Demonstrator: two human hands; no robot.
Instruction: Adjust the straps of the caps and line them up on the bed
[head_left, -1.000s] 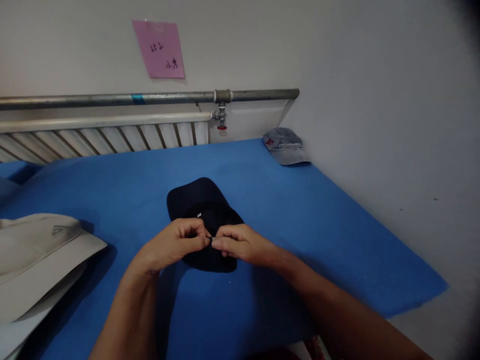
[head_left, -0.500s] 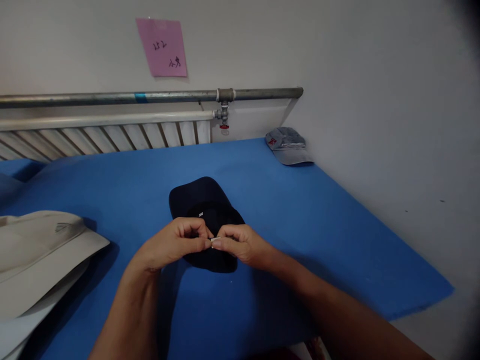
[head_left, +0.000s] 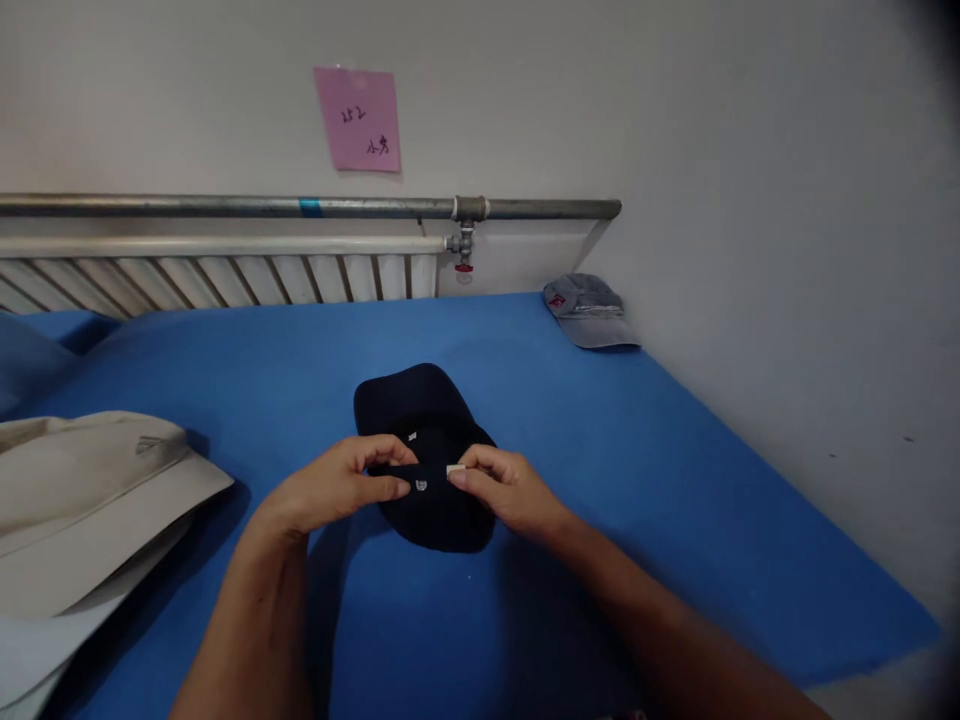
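Navy cap (head_left: 417, 400) strap (head_left: 424, 483) pinched; left hand (head_left: 330, 492), right hand (head_left: 511, 492) seemingly farther apart.

From my end of the feed, the body I am working through comes down to two arms rising out of the bottom edge of the view. The left forearm (head_left: 255, 630) and right forearm (head_left: 645, 630) are both bare along all of the length that shows. The left hand (head_left: 330, 490) and right hand (head_left: 514, 492) are bare as well, with slim fingers and rounded knuckles that I can make out plainly; the upper arms lie outside the view, so I cannot tell whether a sleeve starts higher up.
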